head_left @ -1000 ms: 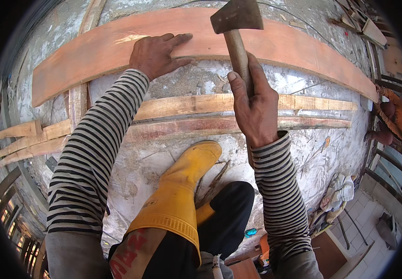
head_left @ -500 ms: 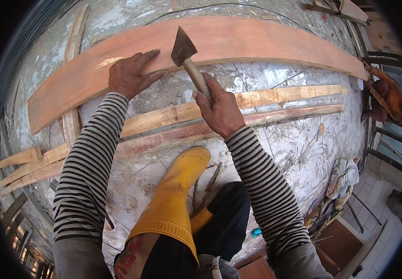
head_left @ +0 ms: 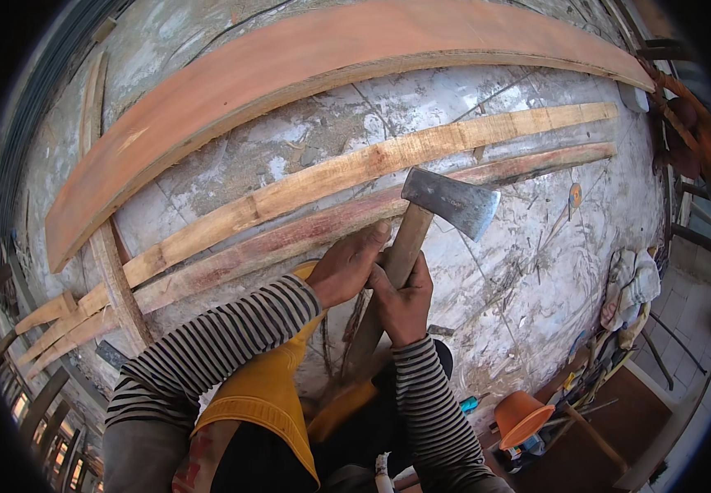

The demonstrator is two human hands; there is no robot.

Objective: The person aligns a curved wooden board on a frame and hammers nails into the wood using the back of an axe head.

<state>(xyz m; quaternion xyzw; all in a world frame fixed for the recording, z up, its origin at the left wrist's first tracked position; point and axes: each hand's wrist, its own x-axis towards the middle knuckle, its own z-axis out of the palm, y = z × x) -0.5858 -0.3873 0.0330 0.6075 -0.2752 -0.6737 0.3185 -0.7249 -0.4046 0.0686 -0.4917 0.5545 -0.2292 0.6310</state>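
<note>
My right hand is wrapped round the wooden handle of an axe, below its dark steel head. The head points up and away from me, its bright edge to the right. My left hand is closed against the left side of the same handle, with its thumb raised; its fingertips are partly hidden. The lower handle reaches down toward my yellow boot. Beyond both hands lie a pale timber strip and a reddish timber strip, side by side on the floor.
A broad reddish-brown plank stretches across the far side, its left end over a narrow batten. Another person's orange sleeve shows at the far right. An orange bucket and a heap of cloth are at the lower right.
My left hand has left the plank and come to the axe handle. The axe has come nearer to me, its head turned so the edge faces right. My view has shifted nearer my body.
</note>
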